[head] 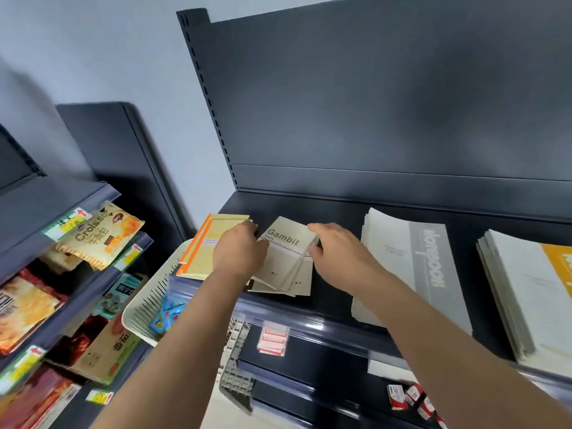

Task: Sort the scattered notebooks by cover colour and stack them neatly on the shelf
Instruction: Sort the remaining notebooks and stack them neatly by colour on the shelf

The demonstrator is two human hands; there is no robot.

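On the dark shelf (334, 218) lies a small uneven pile of beige "Gambit" notebooks (286, 255). My left hand (240, 252) grips the pile's left edge and my right hand (335, 255) pinches its right edge. Left of them sits a stack of yellow notebooks with orange spines (202, 252). To the right lies a tall stack of white notebooks with a grey band (411, 264). At the far right is a stack of white notebooks with an orange patch (532, 292).
A cream slatted basket (148, 305) holding blue packets hangs below the shelf's left corner. Snack bags (99, 236) fill the shelving on the left. Red-and-white small packs (272, 339) hang under the shelf lip, and more lie at the lower right (414, 397).
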